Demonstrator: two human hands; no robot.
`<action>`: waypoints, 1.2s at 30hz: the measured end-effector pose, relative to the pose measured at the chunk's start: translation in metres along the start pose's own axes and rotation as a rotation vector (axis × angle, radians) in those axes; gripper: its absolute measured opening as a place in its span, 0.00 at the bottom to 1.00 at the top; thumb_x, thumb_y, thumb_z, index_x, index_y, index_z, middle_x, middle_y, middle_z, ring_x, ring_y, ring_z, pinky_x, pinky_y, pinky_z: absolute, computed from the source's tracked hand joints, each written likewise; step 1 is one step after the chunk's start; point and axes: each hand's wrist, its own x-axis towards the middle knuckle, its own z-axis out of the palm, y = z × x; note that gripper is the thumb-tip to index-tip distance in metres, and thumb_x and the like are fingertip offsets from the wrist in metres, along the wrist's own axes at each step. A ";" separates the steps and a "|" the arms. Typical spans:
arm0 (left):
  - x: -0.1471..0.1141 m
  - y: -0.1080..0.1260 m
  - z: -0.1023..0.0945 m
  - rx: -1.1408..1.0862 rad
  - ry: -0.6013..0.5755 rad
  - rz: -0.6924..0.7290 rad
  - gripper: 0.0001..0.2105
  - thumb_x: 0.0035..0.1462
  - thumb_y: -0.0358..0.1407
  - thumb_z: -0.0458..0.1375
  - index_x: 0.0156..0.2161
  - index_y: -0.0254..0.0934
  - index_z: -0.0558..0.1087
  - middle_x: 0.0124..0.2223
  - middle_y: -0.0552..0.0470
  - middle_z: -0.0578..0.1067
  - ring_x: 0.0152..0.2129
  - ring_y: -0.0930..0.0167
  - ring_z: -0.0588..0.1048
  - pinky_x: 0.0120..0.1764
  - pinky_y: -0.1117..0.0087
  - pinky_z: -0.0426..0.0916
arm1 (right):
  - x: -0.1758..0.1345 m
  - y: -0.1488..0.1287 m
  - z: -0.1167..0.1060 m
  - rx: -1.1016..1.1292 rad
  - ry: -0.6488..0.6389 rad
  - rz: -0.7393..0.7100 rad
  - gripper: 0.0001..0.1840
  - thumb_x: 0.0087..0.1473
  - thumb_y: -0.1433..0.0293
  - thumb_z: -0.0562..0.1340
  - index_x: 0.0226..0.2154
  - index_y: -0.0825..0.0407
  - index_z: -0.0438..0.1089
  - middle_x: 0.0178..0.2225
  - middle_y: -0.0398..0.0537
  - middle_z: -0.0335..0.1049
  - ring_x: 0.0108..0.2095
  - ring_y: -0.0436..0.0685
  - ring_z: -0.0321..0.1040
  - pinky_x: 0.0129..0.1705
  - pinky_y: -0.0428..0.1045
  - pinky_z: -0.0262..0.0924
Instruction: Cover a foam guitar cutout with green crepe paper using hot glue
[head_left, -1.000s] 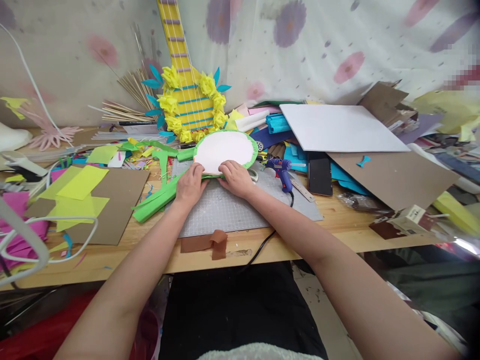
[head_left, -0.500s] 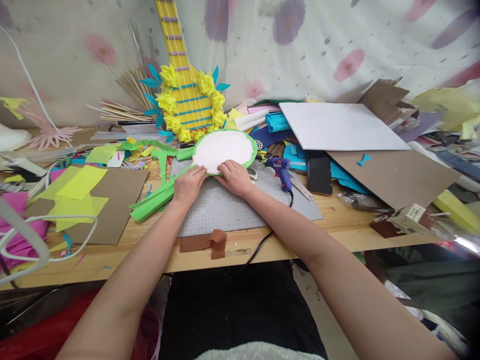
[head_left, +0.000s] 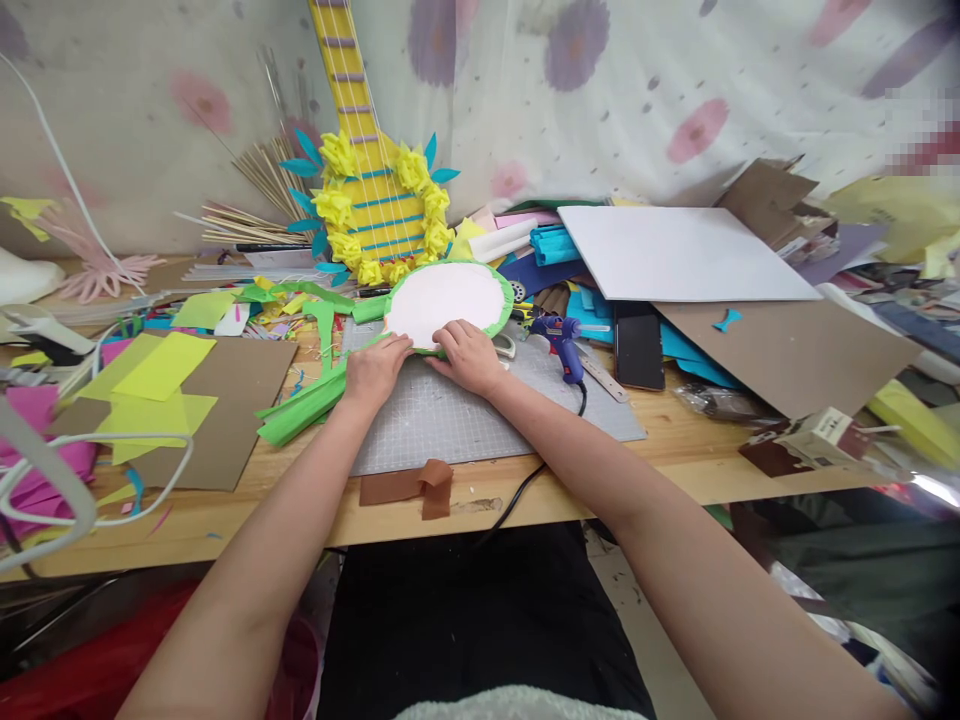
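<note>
White disc (head_left: 448,300) in pinching grip, left hand (head_left: 376,370) and right hand (head_left: 468,358) (underside hidden)

The left hand (head_left: 377,370) hides part of the green rim (head_left: 509,298)

Oval panel (head_left: 446,300) was pinkish white, rim (head_left: 509,298) green. Cutting mat (head_left: 442,420) was grey, gridded. Glue gun (head_left: 568,355) was dark blue. Model guitar (head_left: 380,190) was yellow, leaves (head_left: 300,167) blue. Backdrop cloth (head_left: 645,85) was whitish, pink-and-purple floral.
</note>
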 end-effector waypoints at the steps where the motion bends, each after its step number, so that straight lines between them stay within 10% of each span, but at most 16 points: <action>1: 0.000 0.000 -0.001 0.003 -0.002 -0.004 0.15 0.64 0.39 0.49 0.50 0.45 0.75 0.54 0.51 0.75 0.51 0.65 0.73 0.47 0.64 0.67 | 0.001 -0.001 0.000 -0.001 0.007 0.004 0.15 0.58 0.59 0.60 0.39 0.55 0.67 0.38 0.56 0.68 0.41 0.63 0.61 0.42 0.55 0.54; 36: 0.018 -0.011 -0.003 0.073 0.084 -0.009 0.09 0.57 0.40 0.59 0.38 0.45 0.81 0.40 0.51 0.81 0.38 0.65 0.78 0.37 0.67 0.66 | 0.008 -0.008 -0.012 0.115 -0.026 0.074 0.09 0.62 0.65 0.55 0.39 0.54 0.66 0.40 0.55 0.68 0.42 0.62 0.60 0.44 0.54 0.54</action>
